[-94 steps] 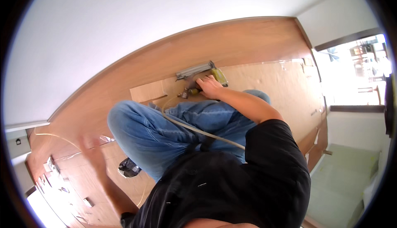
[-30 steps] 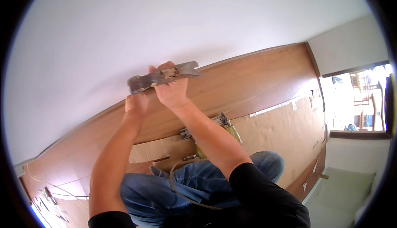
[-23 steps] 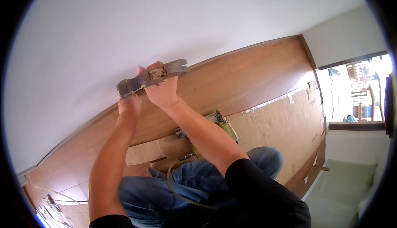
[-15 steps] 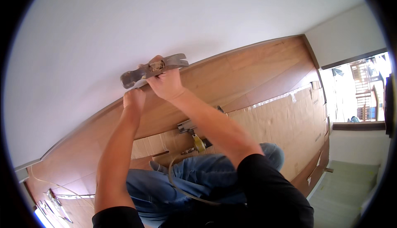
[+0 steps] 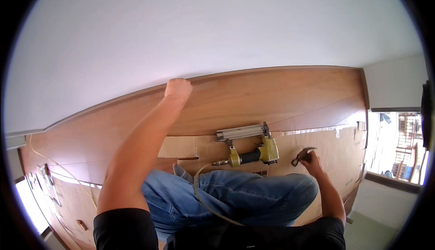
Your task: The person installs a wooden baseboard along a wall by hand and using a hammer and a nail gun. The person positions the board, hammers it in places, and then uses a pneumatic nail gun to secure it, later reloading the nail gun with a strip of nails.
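My left hand (image 5: 178,88) is closed and rests against the brown skirting board (image 5: 253,71) at the foot of the white wall. Its fingertips are turned away, so whatever they may hold is hidden. Off to the right, my right hand (image 5: 313,166) grips a claw hammer (image 5: 303,156) by the handle, held above the cardboard. Between the hands, in front of my knees, a yellow-green air nailer (image 5: 249,148) with a grey magazine lies on its side, touched by neither hand.
Brown wood flooring (image 5: 226,98) runs along the wall. Cardboard sheets (image 5: 312,143) cover the nearer part. A pale air hose (image 5: 199,191) bends from the nailer across my jeans (image 5: 253,191). An opening (image 5: 398,146) in the right wall looks outside.
My right hand has carried the hammer from the wall down to the right, away from my left hand. The left hand has shifted slightly right along the skirting board. The nailer is now uncovered.
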A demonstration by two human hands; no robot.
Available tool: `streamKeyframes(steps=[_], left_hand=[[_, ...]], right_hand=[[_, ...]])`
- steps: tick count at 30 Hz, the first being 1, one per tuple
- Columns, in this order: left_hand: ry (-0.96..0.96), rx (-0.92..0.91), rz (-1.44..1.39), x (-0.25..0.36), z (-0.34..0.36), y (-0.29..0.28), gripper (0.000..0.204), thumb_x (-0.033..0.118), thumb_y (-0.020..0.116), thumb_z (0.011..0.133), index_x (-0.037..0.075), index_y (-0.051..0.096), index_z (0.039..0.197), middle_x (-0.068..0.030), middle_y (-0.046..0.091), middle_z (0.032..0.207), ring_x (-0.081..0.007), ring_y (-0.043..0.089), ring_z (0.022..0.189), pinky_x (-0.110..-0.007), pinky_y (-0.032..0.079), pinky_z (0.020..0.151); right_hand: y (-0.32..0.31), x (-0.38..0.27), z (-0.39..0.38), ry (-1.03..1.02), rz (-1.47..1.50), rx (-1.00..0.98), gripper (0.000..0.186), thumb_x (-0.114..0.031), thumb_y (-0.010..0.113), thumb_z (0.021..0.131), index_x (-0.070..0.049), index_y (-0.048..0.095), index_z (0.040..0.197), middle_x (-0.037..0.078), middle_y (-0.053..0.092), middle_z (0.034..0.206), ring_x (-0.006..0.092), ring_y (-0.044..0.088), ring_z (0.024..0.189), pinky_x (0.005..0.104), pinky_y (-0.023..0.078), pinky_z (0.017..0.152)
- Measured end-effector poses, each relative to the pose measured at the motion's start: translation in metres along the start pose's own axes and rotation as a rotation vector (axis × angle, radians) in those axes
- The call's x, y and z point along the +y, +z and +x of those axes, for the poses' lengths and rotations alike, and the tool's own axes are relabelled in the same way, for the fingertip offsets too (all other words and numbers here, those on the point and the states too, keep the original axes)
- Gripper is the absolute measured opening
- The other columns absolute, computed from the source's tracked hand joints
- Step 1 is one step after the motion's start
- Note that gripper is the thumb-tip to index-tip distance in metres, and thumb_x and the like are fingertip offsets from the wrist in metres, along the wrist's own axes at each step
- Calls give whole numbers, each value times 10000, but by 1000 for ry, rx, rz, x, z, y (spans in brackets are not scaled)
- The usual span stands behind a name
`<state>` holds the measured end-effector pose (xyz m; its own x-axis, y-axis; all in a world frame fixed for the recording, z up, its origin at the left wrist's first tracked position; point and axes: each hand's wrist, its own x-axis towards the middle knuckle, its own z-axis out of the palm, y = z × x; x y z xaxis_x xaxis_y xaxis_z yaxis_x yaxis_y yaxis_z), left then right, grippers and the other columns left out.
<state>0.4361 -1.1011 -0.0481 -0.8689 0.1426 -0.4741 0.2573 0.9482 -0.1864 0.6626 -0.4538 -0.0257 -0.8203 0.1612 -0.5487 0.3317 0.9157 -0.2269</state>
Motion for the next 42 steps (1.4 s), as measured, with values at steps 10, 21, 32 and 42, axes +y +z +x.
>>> streamKeyframes(steps=[10, 21, 32, 42], left_hand=[[-11, -86, 56, -4, -9, -5, 248, 67, 804, 851, 138, 805, 1089, -32, 772, 1181, -200, 737, 1125, -334, 624, 824], [49, 100, -69, 4, 16, 13, 212, 148, 640, 984, 143, 825, 1089, -59, 782, 1197, -254, 745, 1129, -426, 619, 893], [137, 119, -53, 15, 72, 85, 301, 178, 599, 1020, 136, 782, 1255, -70, 691, 1396, -309, 627, 1327, -516, 491, 1097], [202, 125, -9, -5, 72, 50, 298, 178, 591, 1021, 136, 786, 1242, -70, 693, 1389, -300, 624, 1330, -508, 493, 1089]], right_hand=[[-54, -141, -30, 78, -514, -198, 602, -298, 855, 803, -31, 641, 1298, 235, 680, 1303, 426, 617, 1224, 471, 491, 1085], [94, -256, -21, -350, -692, 49, 803, -227, 598, 963, -104, 255, 1679, 328, 231, 1688, 599, 301, 1490, 688, 327, 1170], [108, -266, -20, -327, -361, 76, 1018, -501, 846, 772, -248, 383, 1642, 164, 87, 1759, 510, 361, 1479, 612, 428, 1170], [75, -265, -7, -539, 450, 258, 649, -388, 656, 995, -152, 455, 1565, 153, 471, 1524, 350, 451, 1412, 509, 402, 1141]])
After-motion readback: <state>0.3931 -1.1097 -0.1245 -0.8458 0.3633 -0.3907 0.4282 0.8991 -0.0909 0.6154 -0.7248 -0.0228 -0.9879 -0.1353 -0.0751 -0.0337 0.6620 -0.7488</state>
